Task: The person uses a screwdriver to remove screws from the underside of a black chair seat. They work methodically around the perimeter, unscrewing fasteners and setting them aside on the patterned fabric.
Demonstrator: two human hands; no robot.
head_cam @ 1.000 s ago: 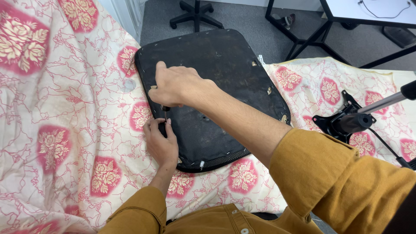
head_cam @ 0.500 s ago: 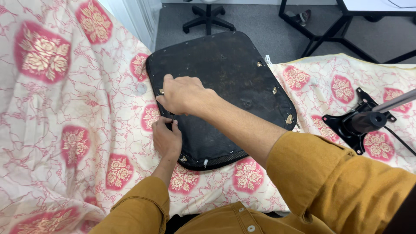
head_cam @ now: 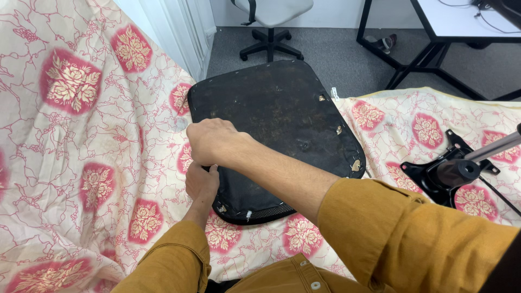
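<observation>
While both fists (head_cam: 211, 142) clench unseen tool, their grip meets rounded black seat underside (head_cam: 277, 108).

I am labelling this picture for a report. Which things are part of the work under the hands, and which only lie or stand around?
In the work:
- right hand, closed at the seat's left edge
- left hand, just below it
- black seat base, underside up

Around:
- floral sheet
- black chair mechanism
- office chair
- desk frame
</observation>
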